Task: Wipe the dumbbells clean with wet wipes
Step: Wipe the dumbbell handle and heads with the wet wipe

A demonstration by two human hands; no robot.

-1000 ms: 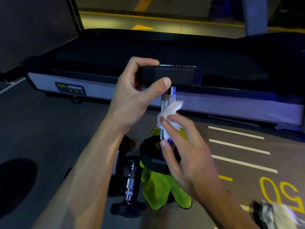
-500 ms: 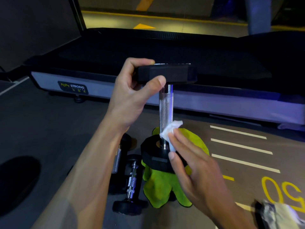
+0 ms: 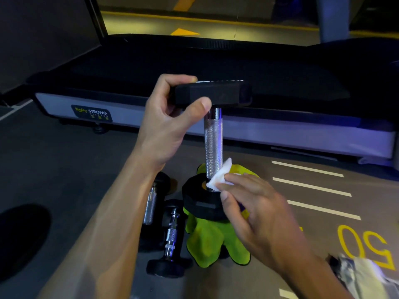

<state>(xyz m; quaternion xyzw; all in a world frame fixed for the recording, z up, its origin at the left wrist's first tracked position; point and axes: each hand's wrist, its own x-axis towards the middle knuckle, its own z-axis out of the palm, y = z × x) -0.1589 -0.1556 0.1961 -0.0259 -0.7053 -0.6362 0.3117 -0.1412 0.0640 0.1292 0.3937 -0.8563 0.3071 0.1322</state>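
Observation:
A black-headed dumbbell (image 3: 213,139) with a knurled chrome handle stands upright, its lower head on a yellow-green cloth (image 3: 207,240) on the floor. My left hand (image 3: 166,124) grips the upper head between thumb and fingers. My right hand (image 3: 257,210) pinches a white wet wipe (image 3: 220,175) and presses it against the bottom of the handle, where it meets the lower head. Two more dumbbells (image 3: 170,234) lie on the floor to the left of the cloth, partly hidden by my left forearm.
A treadmill deck (image 3: 216,65) with a grey side rail runs across behind the dumbbell. A wipe packet (image 3: 362,275) lies on the floor at lower right, by yellow floor numbers and white stripes. A dark round patch sits at lower left.
My right hand slid the wipe down the handle from near the top to its base. My left hand kept its grip on the upper head.

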